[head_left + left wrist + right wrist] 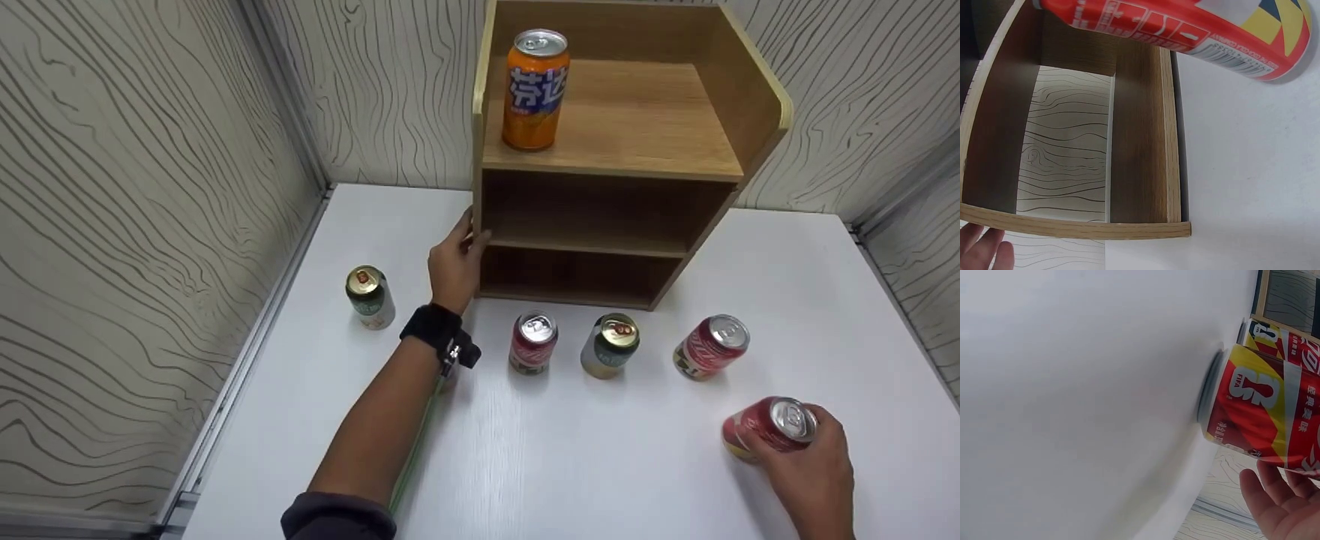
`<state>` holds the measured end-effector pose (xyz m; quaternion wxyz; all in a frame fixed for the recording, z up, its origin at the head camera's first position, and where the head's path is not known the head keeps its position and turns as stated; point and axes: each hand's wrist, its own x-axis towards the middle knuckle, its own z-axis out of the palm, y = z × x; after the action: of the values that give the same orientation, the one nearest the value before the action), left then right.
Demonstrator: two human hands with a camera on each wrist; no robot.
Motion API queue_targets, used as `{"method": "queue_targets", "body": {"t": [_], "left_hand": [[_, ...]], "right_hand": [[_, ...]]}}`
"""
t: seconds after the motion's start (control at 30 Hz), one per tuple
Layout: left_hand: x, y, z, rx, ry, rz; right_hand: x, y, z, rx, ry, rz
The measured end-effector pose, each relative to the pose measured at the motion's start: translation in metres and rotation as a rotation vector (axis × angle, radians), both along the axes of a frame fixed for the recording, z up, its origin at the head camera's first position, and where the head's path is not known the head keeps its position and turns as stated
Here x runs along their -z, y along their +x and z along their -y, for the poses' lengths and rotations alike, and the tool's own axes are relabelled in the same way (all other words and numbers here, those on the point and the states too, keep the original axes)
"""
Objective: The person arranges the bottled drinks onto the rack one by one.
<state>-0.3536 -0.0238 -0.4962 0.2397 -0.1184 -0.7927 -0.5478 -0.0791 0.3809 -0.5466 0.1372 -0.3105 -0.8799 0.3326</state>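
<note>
Red can: the held can (754,427) was down at the near right of the table (570,465), closer to the person than the other cans in plain sight. Couldn't tell if its base touched the tabletop or sat just off it.
Grip on can: the right hand (814,465) had it round the side, thumb on one side and fingers round the other, spread about as wide as the can. Lid and tab were uncovered.
Feel of it: my guess was thin metal, so stiff-ish but easy to dent, and smooth enough to slip, worse if damp. No clue whether it was full, so weight was a toss-up.
Best hold: mid-body, honestly. The rim and tab looked like lousy places to grab.
Shelf: the wooden shelf (637,112) stood at the back, and looked stiff and way bulkier than a can. The side panel's edge seemed a decent handhold.
Grip on shelf: the left hand (454,274) held that left panel, thumb at the front edge, fingers along the outside, not spread far.
Cans out front: a second red can (533,346), a green can (607,351) and a third red can (709,349) ran left to right.
Far left: another green can (371,301) stood alone.
Up top: an orange can (535,97) stood near the left panel.
</note>
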Motion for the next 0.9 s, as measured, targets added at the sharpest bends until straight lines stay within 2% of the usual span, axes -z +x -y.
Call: {"method": "queue_targets", "body": {"t": [0.27, 0.57, 0.9], "left_hand": [[-0.003, -0.001, -0.004, 0.0, 0.002, 0.001], [-0.004, -0.001, -0.006, 0.018, 0.002, 0.0], [0.0, 0.001, 0.0, -0.006, 0.008, 0.024]], "right_hand": [[-0.001, 0.0, -0.001, 0.013, 0.039, -0.023], [-0.007, -0.001, 0.002, -0.013, 0.063, -0.081], [-0.035, -0.011, 0.0, -0.069, 0.067, -0.206]]}}
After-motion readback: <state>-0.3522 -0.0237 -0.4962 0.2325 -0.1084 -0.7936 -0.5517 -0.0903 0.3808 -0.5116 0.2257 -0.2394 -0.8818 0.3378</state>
